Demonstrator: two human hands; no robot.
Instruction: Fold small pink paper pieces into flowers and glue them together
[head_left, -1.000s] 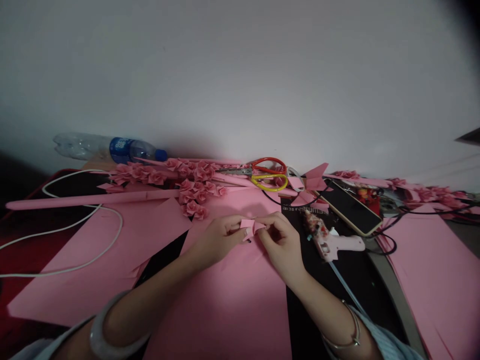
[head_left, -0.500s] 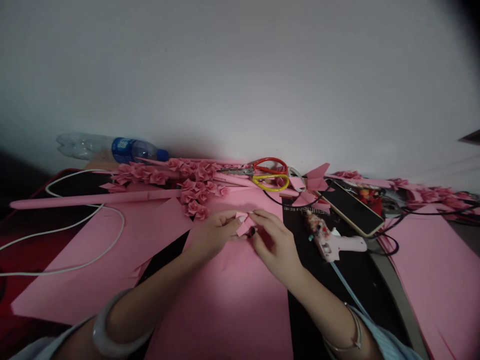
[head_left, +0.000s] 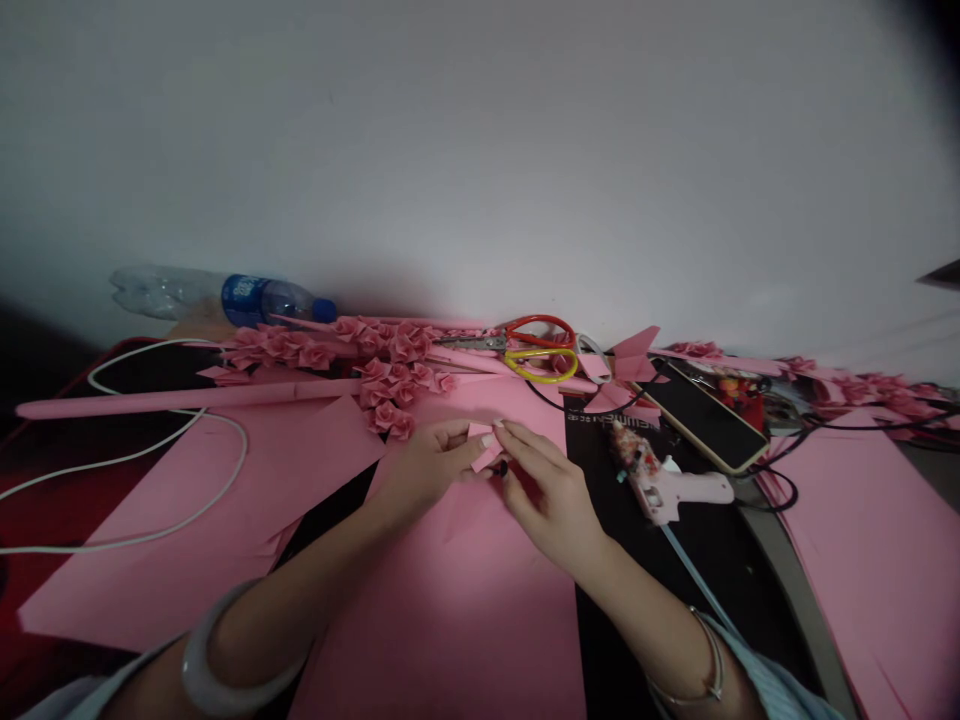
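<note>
My left hand (head_left: 427, 466) and my right hand (head_left: 546, 488) meet over a large pink paper sheet (head_left: 450, 600) in the middle of the table. Both pinch a small folded pink paper piece (head_left: 484, 446) between their fingertips. The left thumb and fingers close on its left side, and the right fingers press on its right edge. A pale bangle sits on my left wrist and a thin bracelet on my right.
Several pink paper roses (head_left: 390, 385) lie just beyond my hands. Red and yellow scissors (head_left: 536, 350) rest near the wall. A pink glue gun (head_left: 660, 480) and a phone (head_left: 705, 415) lie to the right. A water bottle (head_left: 225, 297) and white cable (head_left: 150, 450) are at left.
The right hand has shifted from gripping the piece at its top to pressing along its right edge, fingers stretched further forward. The paper piece has turned slightly. The left hand has barely moved.
</note>
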